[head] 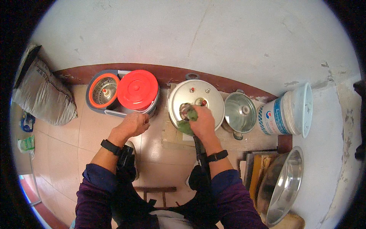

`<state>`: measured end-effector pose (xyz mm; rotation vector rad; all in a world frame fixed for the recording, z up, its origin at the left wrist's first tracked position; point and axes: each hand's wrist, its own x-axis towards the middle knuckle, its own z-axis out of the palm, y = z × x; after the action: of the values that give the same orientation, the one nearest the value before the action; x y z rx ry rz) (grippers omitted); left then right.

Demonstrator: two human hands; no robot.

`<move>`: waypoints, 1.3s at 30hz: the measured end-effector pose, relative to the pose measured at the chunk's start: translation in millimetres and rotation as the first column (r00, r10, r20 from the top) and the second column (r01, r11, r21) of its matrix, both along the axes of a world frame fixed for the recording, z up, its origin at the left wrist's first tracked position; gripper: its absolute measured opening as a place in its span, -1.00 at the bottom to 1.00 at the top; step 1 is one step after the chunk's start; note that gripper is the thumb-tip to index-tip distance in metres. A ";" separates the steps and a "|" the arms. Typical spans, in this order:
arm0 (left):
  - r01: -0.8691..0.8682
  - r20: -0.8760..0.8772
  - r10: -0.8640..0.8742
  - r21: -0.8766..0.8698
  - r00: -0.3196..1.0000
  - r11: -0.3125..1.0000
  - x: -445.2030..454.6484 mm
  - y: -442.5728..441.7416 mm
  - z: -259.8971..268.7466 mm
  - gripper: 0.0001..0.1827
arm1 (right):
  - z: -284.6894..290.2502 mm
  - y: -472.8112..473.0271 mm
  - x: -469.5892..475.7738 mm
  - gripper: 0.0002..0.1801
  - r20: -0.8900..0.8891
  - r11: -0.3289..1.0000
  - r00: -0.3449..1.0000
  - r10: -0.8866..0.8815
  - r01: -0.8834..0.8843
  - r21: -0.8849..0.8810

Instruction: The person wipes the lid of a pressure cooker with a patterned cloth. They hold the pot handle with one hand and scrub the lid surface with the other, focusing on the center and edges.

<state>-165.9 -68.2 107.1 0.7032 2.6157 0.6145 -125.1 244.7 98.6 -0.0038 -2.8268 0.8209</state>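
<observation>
My right hand (203, 123) grips a green and brown patterned cloth (186, 128) against the metal lid of a pressure cooker (183, 91). The lid carries red-topped valves, and the cooker stands on flattened cardboard. My left hand (134, 125) is loosely curled just below a bucket with a red plastic lid (137, 88); whether its fingers hold anything cannot be told. That bucket stands beside the orange-rimmed metal spin basket of a grey spin-mop bucket (104, 90). Right of the cooker sits a pot with a clear glass lid (240, 113).
White plastic buckets (276, 114) lean at the right wall. Nearer me on that side, a large steel basin (286, 186) stands on edge by boards. A full woven sack (47, 91) is at the left. Between my feet is part of a wooden stool (155, 189).
</observation>
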 end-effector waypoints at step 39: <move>0.002 -0.003 -0.002 -0.010 1.000 1.000 -1.3 -5.1 -1.9 -0.77 | 8.9 112.1 4.9 -0.58 0.228 0.941 0.920 -0.318 0.278 0.192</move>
<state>-167.2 -73.3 105.1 0.7047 2.6190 0.5995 -120.1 356.8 107.5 -0.5444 -3.0095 0.5628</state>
